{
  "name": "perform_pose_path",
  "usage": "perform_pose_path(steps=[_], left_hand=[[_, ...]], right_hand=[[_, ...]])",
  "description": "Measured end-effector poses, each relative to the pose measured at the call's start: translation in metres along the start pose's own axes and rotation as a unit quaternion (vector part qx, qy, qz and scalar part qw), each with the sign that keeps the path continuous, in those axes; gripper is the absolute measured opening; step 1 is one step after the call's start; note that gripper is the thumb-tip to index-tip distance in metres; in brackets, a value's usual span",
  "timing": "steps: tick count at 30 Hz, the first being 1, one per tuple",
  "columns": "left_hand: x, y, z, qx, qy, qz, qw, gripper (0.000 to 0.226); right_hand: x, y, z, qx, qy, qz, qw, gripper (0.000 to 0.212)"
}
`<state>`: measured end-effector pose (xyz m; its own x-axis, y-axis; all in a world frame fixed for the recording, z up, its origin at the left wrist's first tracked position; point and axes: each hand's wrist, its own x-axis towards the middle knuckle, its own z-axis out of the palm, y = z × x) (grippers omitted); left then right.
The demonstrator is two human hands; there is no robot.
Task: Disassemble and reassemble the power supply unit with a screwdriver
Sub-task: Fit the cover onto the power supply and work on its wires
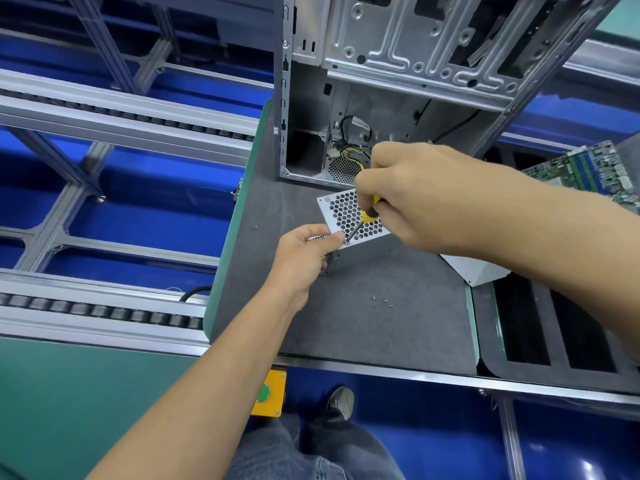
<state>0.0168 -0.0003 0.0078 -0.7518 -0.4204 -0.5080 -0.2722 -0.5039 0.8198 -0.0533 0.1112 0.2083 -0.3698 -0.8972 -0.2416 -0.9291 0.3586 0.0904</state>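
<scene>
The grey power supply unit (341, 211), with a honeycomb grille on top, stands on the dark mat (346, 317). My left hand (306, 252) grips its near left corner, thumb on the top edge. My right hand (412, 194) holds a yellow-and-black screwdriver (367, 215) from above. The screwdriver's tip sits on a screw at the unit's near corner, right by my left thumb. Three small loose screws (382, 301) lie on the mat in front of the unit.
An open metal computer case (398, 64) stands behind the unit, with cables and a fan grille inside. A green circuit board (588, 168) lies at the right, a white panel (478, 270) under my right forearm. Conveyor rails (121, 109) run at the left. A yellow button box (268, 393) hangs below the table edge.
</scene>
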Motion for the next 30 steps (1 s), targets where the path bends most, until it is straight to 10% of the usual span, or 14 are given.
perform_pose_path(steps=[23, 30], left_hand=[[-0.005, 0.002, 0.003, 0.012, -0.004, 0.012, 1.000, 0.009], [-0.004, 0.004, -0.002, 0.066, -0.011, 0.039, 0.997, 0.011]], right_hand=[[-0.002, 0.006, 0.020, 0.053, 0.061, 0.163, 0.983, 0.038], [-0.004, 0.005, 0.006, 0.077, -0.019, 0.061, 0.995, 0.018]])
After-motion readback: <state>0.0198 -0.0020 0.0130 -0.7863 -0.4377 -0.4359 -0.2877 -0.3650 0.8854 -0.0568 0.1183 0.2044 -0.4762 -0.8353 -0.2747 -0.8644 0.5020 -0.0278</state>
